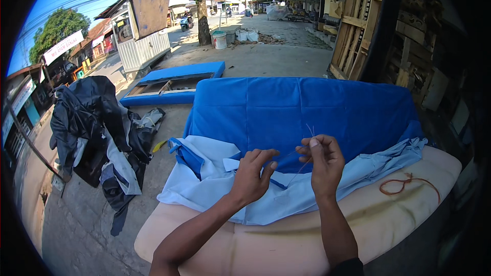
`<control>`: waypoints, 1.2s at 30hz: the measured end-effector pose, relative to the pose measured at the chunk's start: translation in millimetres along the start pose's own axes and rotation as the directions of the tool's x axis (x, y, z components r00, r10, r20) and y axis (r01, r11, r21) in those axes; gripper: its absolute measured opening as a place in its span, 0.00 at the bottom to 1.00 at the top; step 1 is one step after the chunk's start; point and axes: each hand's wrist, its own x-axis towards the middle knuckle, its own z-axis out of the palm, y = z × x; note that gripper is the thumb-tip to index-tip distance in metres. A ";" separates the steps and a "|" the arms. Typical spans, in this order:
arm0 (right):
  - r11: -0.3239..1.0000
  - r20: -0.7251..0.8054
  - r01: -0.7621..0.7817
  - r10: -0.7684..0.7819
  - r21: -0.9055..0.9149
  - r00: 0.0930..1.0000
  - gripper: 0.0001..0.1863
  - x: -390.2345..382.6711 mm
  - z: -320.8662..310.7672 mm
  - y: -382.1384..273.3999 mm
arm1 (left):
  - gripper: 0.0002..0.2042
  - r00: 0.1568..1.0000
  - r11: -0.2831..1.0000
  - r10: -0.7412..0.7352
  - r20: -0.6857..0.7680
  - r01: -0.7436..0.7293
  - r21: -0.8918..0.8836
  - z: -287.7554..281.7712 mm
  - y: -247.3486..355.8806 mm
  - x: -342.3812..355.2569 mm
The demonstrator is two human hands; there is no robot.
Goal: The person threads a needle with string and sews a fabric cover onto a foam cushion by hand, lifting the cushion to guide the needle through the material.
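My right hand (326, 163) is raised over the cloth, thumb and fingers pinched on a thin thread (310, 130) whose loose ends stick up above the fingertips. A faint strand hangs below it toward the cloth. Left of it, my left hand (252, 175) hovers with fingers stretched toward the thread and the thumb apart; whether a strand touches its fingertips is too fine to see. Under both hands lies a blue cover (327, 99), its pale underside (204, 151) folded back over a cream foam pad (286, 248).
An orange-brown cord (394, 190) lies looped on the foam at right. Black torn cover material (89, 117) is heaped on the pavement at left. Beyond stands a blue-covered frame (174, 83). Wooden frames (358, 25) lean at right; a bucket (219, 40) stands by a tree.
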 end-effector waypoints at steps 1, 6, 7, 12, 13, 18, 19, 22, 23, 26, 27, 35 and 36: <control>1.000 0.007 -0.029 0.029 0.003 1.000 0.08 4.8 -3.6 -4.8 | 0.08 0.992 0.978 0.120 -0.029 -0.113 0.176 -7.5 -0.8 -5.3; 0.974 0.097 -0.186 0.199 -0.131 0.975 0.09 11.7 -12.7 -4.2 | 0.11 0.631 0.949 -0.267 0.728 0.040 0.313 -69.2 -21.1 -70.4; 0.977 0.109 -0.182 0.195 -0.114 0.975 0.09 7.5 -10.9 3.2 | 0.11 0.575 0.932 -0.289 0.765 -0.015 0.363 -73.4 -27.1 -85.6; 0.801 0.299 -0.517 0.594 -0.301 0.747 0.10 -26.0 13.1 61.9 | 0.12 0.651 0.944 -0.276 0.707 0.046 0.326 -66.6 -52.9 -127.2; 0.818 0.324 -0.502 0.574 -0.282 0.752 0.10 -33.8 14.1 70.4 | 0.12 0.651 0.945 -0.279 0.706 0.056 0.322 -64.0 -54.9 -130.5; 0.792 0.363 -0.485 0.605 -0.371 0.709 0.10 -53.8 15.2 94.6 | 0.07 0.672 0.952 -0.272 0.689 0.083 0.295 -60.9 -55.6 -135.4; 0.793 0.370 -0.485 0.604 -0.369 0.706 0.10 -54.2 15.5 96.4 | 0.07 0.672 0.951 -0.279 0.686 0.095 0.294 -61.4 -55.5 -135.2; 0.769 0.356 -0.526 0.637 -0.364 0.684 0.10 -52.7 17.5 99.1 | 0.07 0.681 0.954 -0.266 0.683 0.083 0.289 -61.5 -55.8 -134.8; 0.770 0.360 -0.521 0.635 -0.368 0.684 0.10 -52.5 18.5 99.6 | 0.07 0.680 0.955 -0.267 0.683 0.092 0.282 -61.4 -56.2 -134.7; 0.749 0.358 -0.554 0.662 -0.365 0.659 0.10 -53.5 19.7 100.5 | 0.07 0.678 0.957 -0.266 0.685 0.100 0.273 -61.3 -56.8 -134.3; 0.741 0.358 -0.563 0.671 -0.367 0.649 0.10 -53.9 19.4 101.2 | 0.07 0.675 0.959 -0.259 0.691 0.095 0.267 -61.5 -56.4 -134.4; 0.623 0.379 -0.675 0.780 -0.394 0.499 0.09 -49.8 21.2 129.6 | 0.06 0.753 0.961 -0.249 0.609 0.114 0.252 -52.6 -58.0 -135.0; 0.577 0.397 -0.720 0.808 -0.384 0.436 0.09 -52.4 22.0 134.4 | 0.06 0.790 0.972 -0.208 0.577 0.100 0.214 -50.0 -59.8 -135.3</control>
